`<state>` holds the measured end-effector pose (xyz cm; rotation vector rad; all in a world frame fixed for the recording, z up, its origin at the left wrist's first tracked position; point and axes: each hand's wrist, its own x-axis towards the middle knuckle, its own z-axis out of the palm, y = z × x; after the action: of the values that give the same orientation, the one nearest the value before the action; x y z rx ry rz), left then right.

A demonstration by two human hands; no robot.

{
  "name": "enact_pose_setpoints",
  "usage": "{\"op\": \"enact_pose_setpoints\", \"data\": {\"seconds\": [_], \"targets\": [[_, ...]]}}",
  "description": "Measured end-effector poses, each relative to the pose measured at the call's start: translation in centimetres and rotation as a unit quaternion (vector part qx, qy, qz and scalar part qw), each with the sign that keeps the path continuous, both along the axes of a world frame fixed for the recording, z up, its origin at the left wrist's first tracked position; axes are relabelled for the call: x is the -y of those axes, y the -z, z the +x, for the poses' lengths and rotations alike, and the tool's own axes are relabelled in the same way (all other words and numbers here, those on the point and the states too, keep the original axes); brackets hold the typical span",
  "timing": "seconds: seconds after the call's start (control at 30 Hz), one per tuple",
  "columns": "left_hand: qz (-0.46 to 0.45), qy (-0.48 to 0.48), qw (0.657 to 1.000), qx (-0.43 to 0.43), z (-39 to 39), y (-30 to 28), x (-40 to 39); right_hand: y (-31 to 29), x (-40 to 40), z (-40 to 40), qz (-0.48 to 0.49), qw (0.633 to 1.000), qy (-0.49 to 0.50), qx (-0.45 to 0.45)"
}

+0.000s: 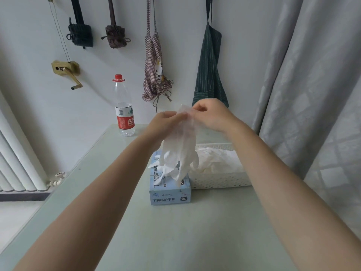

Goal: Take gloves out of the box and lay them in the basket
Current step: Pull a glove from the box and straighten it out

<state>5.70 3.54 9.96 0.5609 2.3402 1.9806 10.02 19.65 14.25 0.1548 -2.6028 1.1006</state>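
A thin white glove point(180, 147) hangs cuff-up above the pale blue glove box point(170, 194), its fingers dangling over the box's top. My left hand point(162, 124) pinches the cuff on its left side and my right hand point(210, 114) pinches it on the right, both raised above the table. More white gloves poke out of the box opening, partly hidden by the hanging glove. Just right of the box stands a white perforated basket point(220, 180) with several white gloves point(216, 161) piled inside.
A plastic water bottle point(125, 108) with a red cap stands at the table's far left. Aprons and bags hang on the wall behind. A grey curtain point(312, 85) hangs close on the right, a radiator point(17, 163) on the left. The pale green table point(175, 241) spreads toward me.
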Motion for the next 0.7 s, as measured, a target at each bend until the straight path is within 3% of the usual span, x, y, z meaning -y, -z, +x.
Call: {"op": "enact_pose_setpoints", "data": {"seconds": [0.2, 0.33, 0.4, 0.5, 0.6, 0.7], "targets": [[-0.037, 0.102, 0.99, 0.094, -1.5, 4.1, 0.1, 0.7, -1.4, -2.1, -0.054, 0.995, 0.087, -0.003], [0.003, 0.129, 0.974, 0.186, -2.6, 6.3, 0.5, 2.2, -2.8, -3.7, -0.103, 0.988, 0.099, 0.067], [0.009, 0.092, 0.975, 0.203, -3.7, 5.8, 0.2, 3.3, -3.7, -4.6, -0.138, 0.979, 0.099, 0.108], [-0.163, -0.035, 0.978, 0.123, -6.1, 3.6, -1.1, 4.7, -5.6, -5.8, -0.257, 0.95, 0.105, 0.146], [-0.238, -0.052, 0.969, 0.037, -8.2, 2.0, -4.0, 6.8, -8.6, -6.4, -0.314, 0.924, 0.146, 0.162], [-0.35, -0.089, 0.931, -0.059, -9.1, 3.0, -6.6, 9.8, -10.9, -6.4, -0.333, 0.907, 0.18, 0.186]]}}
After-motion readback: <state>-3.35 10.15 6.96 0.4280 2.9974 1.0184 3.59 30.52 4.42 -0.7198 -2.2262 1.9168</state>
